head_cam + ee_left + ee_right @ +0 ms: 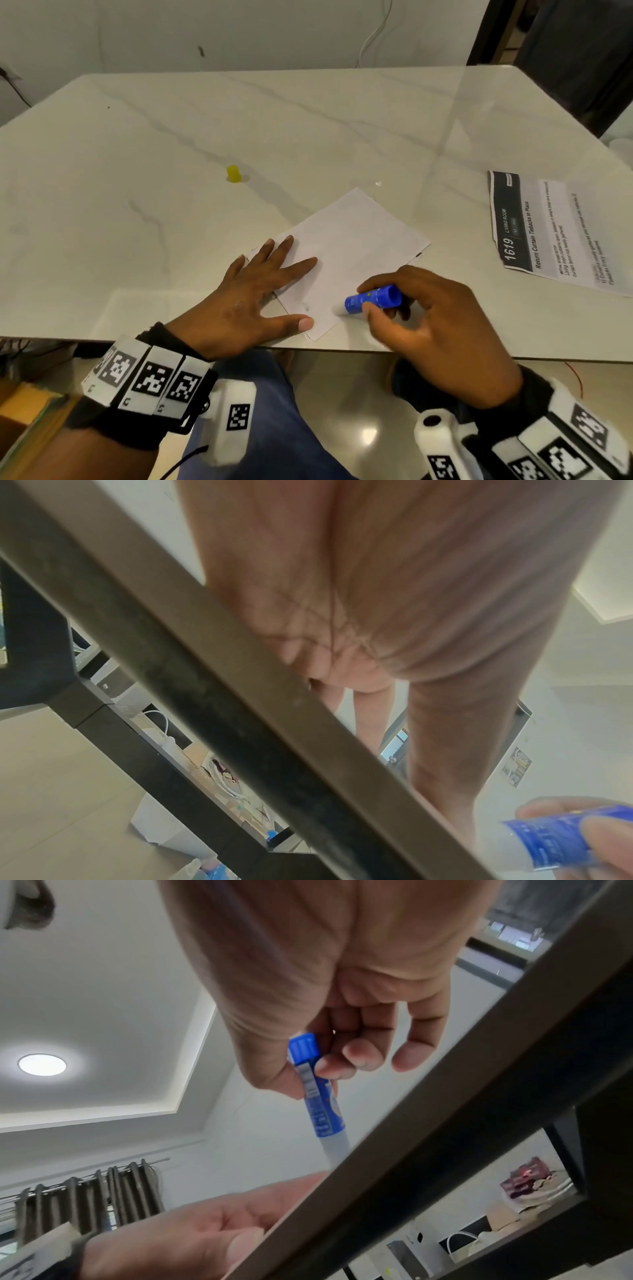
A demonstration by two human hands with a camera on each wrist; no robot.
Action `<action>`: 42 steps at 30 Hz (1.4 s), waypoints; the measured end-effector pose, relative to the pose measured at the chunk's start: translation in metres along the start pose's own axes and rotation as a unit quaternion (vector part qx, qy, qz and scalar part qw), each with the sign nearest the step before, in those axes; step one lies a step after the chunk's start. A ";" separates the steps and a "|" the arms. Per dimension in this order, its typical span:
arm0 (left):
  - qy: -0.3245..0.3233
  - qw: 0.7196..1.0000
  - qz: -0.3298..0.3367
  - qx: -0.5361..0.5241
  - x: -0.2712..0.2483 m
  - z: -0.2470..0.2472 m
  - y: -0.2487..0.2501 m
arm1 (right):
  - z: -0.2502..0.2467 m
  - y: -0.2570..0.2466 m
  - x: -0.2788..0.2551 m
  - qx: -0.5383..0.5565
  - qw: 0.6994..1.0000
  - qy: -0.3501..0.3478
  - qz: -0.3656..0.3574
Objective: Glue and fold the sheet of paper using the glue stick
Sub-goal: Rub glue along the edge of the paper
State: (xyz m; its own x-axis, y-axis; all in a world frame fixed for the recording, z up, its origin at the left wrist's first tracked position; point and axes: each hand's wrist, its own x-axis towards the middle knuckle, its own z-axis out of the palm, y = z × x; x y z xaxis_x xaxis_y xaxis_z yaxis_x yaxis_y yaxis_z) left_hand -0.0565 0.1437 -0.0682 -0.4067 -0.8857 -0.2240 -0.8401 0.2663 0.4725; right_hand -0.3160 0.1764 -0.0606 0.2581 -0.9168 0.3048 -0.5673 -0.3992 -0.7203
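A white sheet of paper (352,246) lies tilted near the table's front edge. My left hand (263,291) lies flat on its left part, fingers spread and straight, pressing it down. My right hand (421,318) grips a blue glue stick (373,299) between thumb and fingers, its pale tip touching the paper's near corner. The glue stick (313,1096) also shows in the right wrist view, pinched by the right hand (329,1031). At the lower right of the left wrist view the glue stick (561,837) appears again. A yellow cap (234,173) stands alone farther back on the table.
The white marble table (137,205) has its front edge right below my hands. A printed sheet (548,233) with the number 1619 lies at the right side. A small white scrap (378,183) sits just behind the paper.
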 end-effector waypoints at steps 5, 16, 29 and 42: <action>0.006 1.000 0.018 -0.021 -0.002 0.000 -0.001 | -0.025 0.019 0.010 -0.042 0.997 0.047 0.040; -0.009 1.000 0.020 -0.015 -0.004 -0.003 -0.002 | -0.035 0.013 0.015 -0.018 0.997 0.050 0.063; -0.006 0.999 0.036 -0.011 -0.004 -0.002 -0.004 | -0.061 0.032 0.022 -0.090 0.992 0.010 0.085; -0.004 0.999 0.031 -0.007 -0.003 -0.003 0.000 | -0.091 0.029 0.093 -0.169 0.983 -0.037 0.068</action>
State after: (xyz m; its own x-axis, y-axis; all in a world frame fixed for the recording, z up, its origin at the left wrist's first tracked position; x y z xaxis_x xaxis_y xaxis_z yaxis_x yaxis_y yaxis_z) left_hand -0.0545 0.1455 -0.0650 -0.4600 -0.8650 -0.2004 -0.8081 0.3143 0.4982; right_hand -0.3800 0.0785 0.0037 0.2110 -0.9636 0.1642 -0.8242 -0.2657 -0.5002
